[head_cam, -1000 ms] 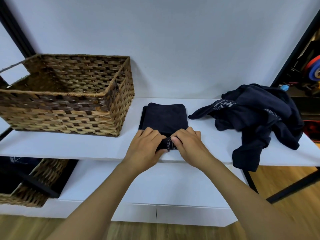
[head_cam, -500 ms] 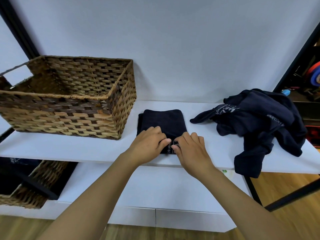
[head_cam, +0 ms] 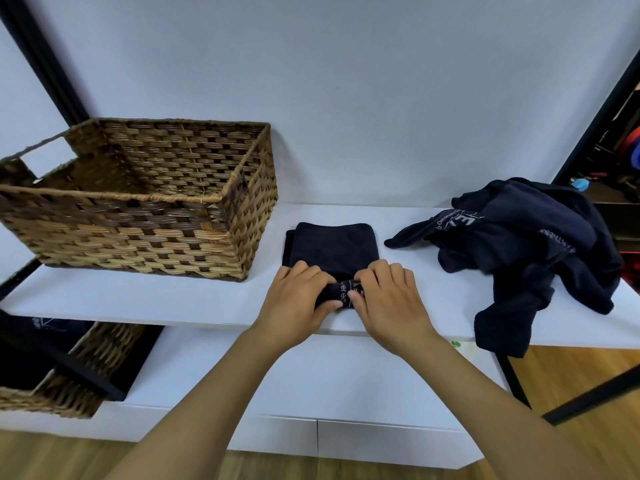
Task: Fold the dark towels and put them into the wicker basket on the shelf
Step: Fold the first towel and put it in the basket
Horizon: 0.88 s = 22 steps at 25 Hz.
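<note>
A folded dark towel (head_cam: 332, 245) lies flat on the white shelf (head_cam: 145, 297), just right of the wicker basket (head_cam: 145, 216). My left hand (head_cam: 298, 294) and my right hand (head_cam: 388, 299) both grip its near edge, which is rolled up and shows white lettering between my fingers. The basket stands open at the shelf's left; its inside looks bare as far as I can see. A crumpled heap of dark towels (head_cam: 530, 251) lies at the right end, one part hanging over the front edge.
Below the shelf at the left sits a second wicker basket (head_cam: 86, 372) holding dark cloth. A black frame post (head_cam: 512, 379) stands under the shelf's right end. Cluttered dark shelving (head_cam: 620, 174) is at the far right.
Both hands have stayed on the towel's near edge and rolled it a little tighter. The view has tilted slightly, so the shelf sits lower in the frame.
</note>
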{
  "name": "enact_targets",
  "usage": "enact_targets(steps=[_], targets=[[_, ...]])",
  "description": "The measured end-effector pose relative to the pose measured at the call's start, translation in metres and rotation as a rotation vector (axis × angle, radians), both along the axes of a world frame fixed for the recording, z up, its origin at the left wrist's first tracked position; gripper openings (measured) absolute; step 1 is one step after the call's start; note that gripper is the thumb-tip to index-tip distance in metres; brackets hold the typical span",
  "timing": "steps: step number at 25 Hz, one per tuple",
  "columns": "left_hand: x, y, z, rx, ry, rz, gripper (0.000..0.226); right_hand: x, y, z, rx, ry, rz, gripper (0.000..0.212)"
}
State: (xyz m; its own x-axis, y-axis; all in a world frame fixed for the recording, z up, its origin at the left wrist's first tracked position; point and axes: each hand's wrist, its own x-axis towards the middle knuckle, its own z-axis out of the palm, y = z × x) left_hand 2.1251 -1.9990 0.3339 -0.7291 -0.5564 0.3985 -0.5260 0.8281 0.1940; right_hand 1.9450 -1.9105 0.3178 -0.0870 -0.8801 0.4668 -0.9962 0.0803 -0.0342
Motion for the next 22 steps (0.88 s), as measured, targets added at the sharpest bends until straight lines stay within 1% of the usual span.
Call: enact_targets(steps=[2, 5, 6, 7, 9, 10, 11, 13, 15, 16, 17, 19, 20, 21, 22], targets=[[0.0, -0.003, 0.007, 0.119, -0.013, -0.017, 0.028, -0.001, 0.004, -0.006, -0.011, 0.037, 0.0, 0.039], [-0.002, -0.01, 0.018, 0.297, -0.078, -0.044, 0.025, -0.006, 0.0, -0.003, -0.003, -0.03, 0.042, 0.042], [-0.005, -0.01, 0.018, 0.301, -0.079, -0.035, 0.028, -0.007, -0.002, 0.0, 0.003, -0.062, 0.067, 0.042], [-0.009, -0.011, 0.015, 0.228, -0.076, 0.003, 0.035, -0.007, -0.004, 0.004, 0.015, -0.096, 0.083, 0.043], [-0.017, -0.005, 0.006, -0.058, -0.065, 0.143, 0.047, -0.005, -0.008, 0.016, 0.086, -0.191, 0.057, 0.041], [-0.018, 0.001, 0.001, -0.16, -0.057, 0.187, 0.045, -0.004, -0.012, 0.021, 0.154, -0.27, 0.028, 0.041], [-0.017, 0.008, -0.005, -0.223, -0.04, 0.212, 0.04, -0.005, -0.017, 0.024, 0.225, -0.361, -0.005, 0.043], [-0.012, 0.016, -0.014, -0.269, -0.009, 0.195, 0.031, -0.008, -0.024, 0.031, 0.325, -0.528, -0.058, 0.047], [-0.009, 0.013, -0.014, -0.277, -0.026, 0.172, 0.032, -0.008, -0.026, 0.036, 0.373, -0.578, -0.066, 0.048], [-0.01, 0.008, -0.008, -0.273, -0.043, 0.171, 0.036, -0.006, -0.025, 0.036, 0.373, -0.522, -0.069, 0.046], [-0.013, 0.003, -0.002, -0.259, -0.081, 0.175, 0.041, -0.003, -0.022, 0.032, 0.3, -0.391, -0.067, 0.042], [-0.023, -0.002, 0.014, -0.169, -0.214, 0.183, 0.046, 0.004, -0.011, 0.019, 0.048, -0.074, -0.062, 0.034], [-0.029, -0.005, 0.019, -0.112, -0.266, 0.183, 0.046, 0.007, -0.005, 0.012, -0.022, 0.034, -0.065, 0.032], [-0.033, -0.009, 0.021, -0.041, -0.274, 0.194, 0.045, 0.008, -0.002, 0.006, -0.048, 0.083, -0.064, 0.032], [-0.035, -0.013, 0.022, 0.05, -0.261, 0.206, 0.046, 0.008, -0.001, 0.001, -0.055, 0.09, -0.064, 0.032]])
